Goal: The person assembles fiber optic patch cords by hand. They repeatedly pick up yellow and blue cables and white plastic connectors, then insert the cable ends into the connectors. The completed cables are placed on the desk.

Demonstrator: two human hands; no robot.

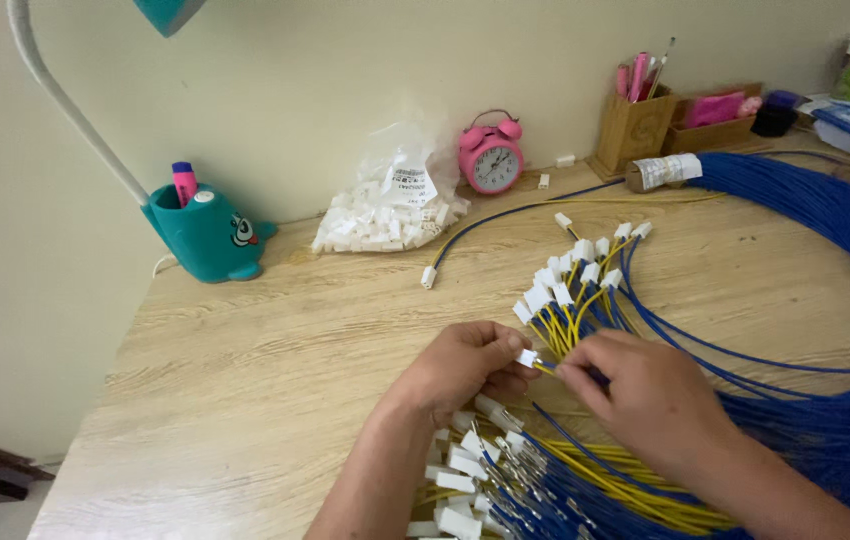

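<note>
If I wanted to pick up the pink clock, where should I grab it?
Probably the thin handle on top of the pink clock, coming straight down from above. It arches between the two bells, leaving a gap for fingers. The clock stands upright near the wall, with a plastic bag of white parts close on its left, so the top looks the freest side.

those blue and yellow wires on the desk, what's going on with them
A person sits at a wooden desk. The left hand pinches a small white connector, and the right hand holds the yellow and blue wires leading into it. A fan of wires with connectors fitted lies just beyond; a bag of white connectors sits near the wall.
</note>
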